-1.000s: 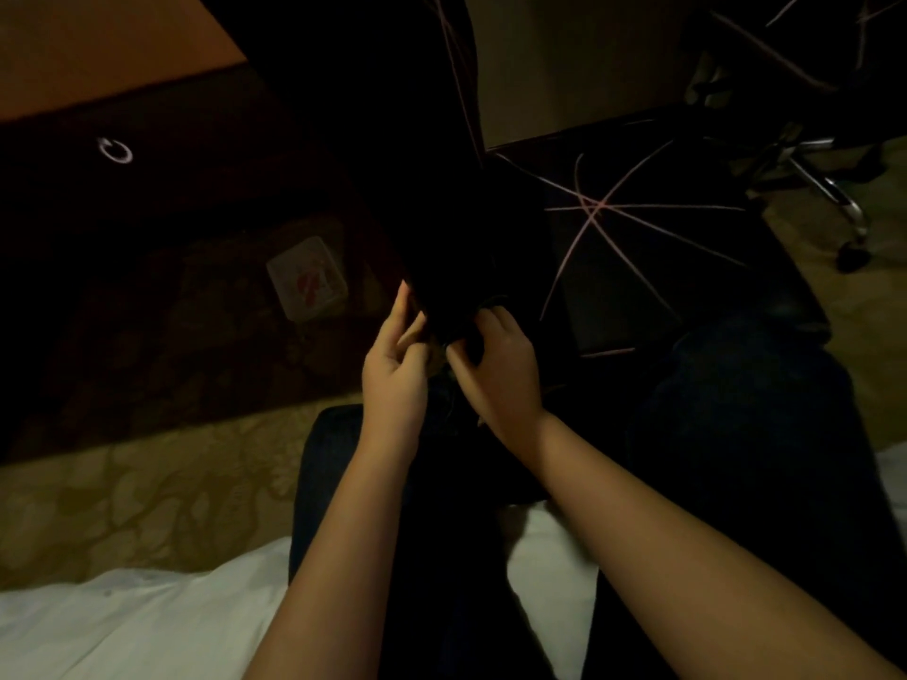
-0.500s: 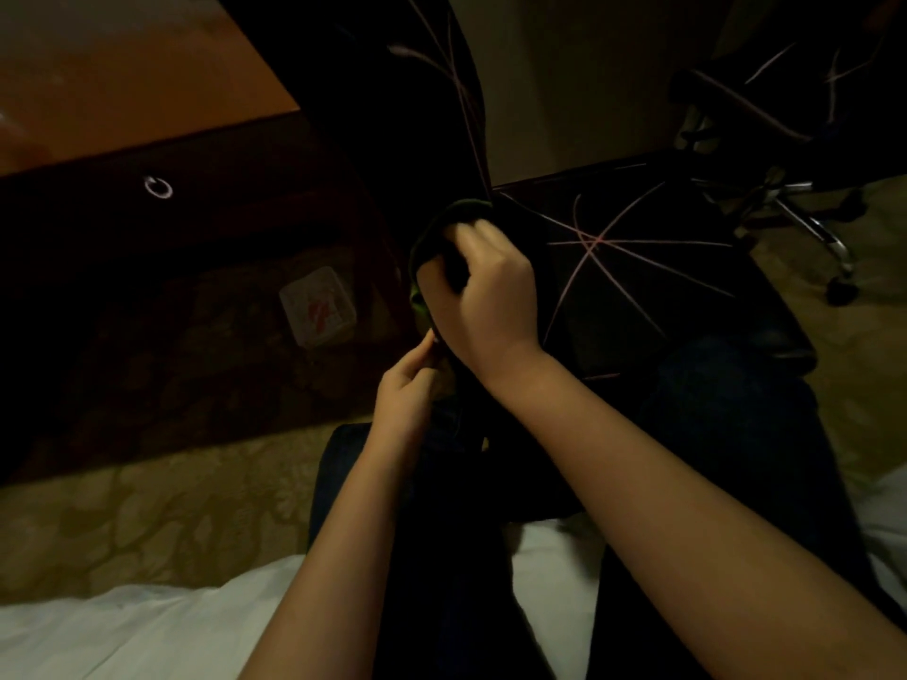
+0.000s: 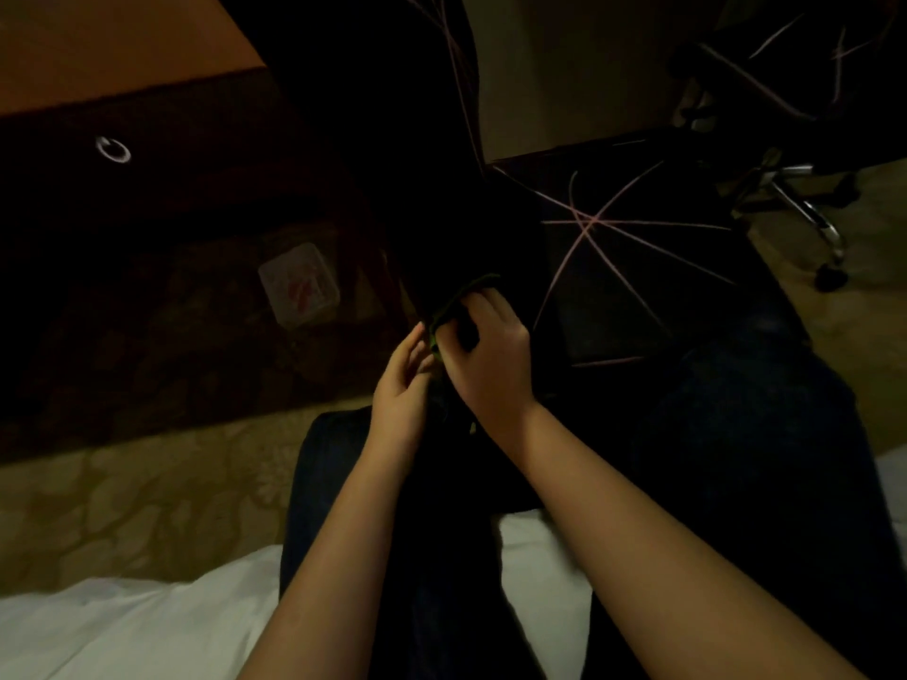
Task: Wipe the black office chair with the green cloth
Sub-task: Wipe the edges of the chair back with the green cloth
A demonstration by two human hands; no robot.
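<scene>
step in hand looks like wiping the near edge of the black office chair (image 3: 638, 296) where seat meets backrest. it's very dark, so read this loosely.

to do it well: bunch the green cloth (image 3: 456, 299) into a flat pad rather than a wad, press through the palm, and run overlapping strokes along the edge, then out across the seat panel with the pink lines. steady the chair with the free hand, since it likely swivels or rolls under push. refold to a clean face now and then.

right hand (image 3: 486, 355) — fingers curled, clamped on the cloth, knuckles up; a green fold shows above and left of the fingers, lying against the chair's dark edge.

left hand (image 3: 400, 385) — fingers mostly straight and together, holding nothing i can see. its tips are just beside the cloth's lower edge; can't tell whether they touch.

cloth sits between both hands and the chair, above the person's knees, and the person sits on a bed (image 3: 122, 620).
</scene>
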